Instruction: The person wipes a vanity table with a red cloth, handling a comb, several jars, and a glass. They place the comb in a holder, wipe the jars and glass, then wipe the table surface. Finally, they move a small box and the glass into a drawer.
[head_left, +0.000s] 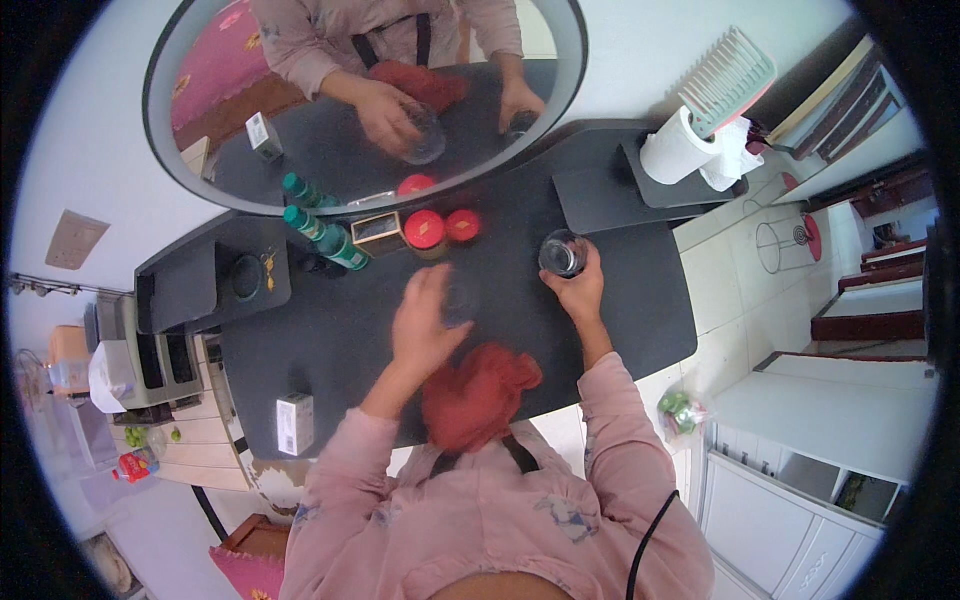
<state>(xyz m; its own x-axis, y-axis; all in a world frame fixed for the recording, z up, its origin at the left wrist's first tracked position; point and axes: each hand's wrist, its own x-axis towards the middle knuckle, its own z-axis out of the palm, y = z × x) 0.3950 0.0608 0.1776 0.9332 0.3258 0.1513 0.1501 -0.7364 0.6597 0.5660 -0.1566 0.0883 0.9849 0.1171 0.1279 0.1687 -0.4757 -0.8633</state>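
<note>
My right hand (581, 285) is wrapped around a clear drinking glass (562, 253) over the right part of the black table (360, 322). My left hand (427, 319), blurred, has its fingers and thumb around a faint clear glass vessel (463, 300); the oval mirror (365, 208) also shows this hand against it. A crumpled red cloth (480, 394) lies at the near table edge, between my forearms. Beyond my left hand stand two red-lidded jars (424, 229), a small box with a gold-coloured frame (379, 234) and green bottles (341, 246).
A small white box (295, 424) stands near the left front corner. Black raised shelves flank the table; the right one (607, 195) bears a paper towel roll (675, 150) and a pale green comb-like rack (731, 82). On the floor at right lies a plastic bag of vegetables (682, 412).
</note>
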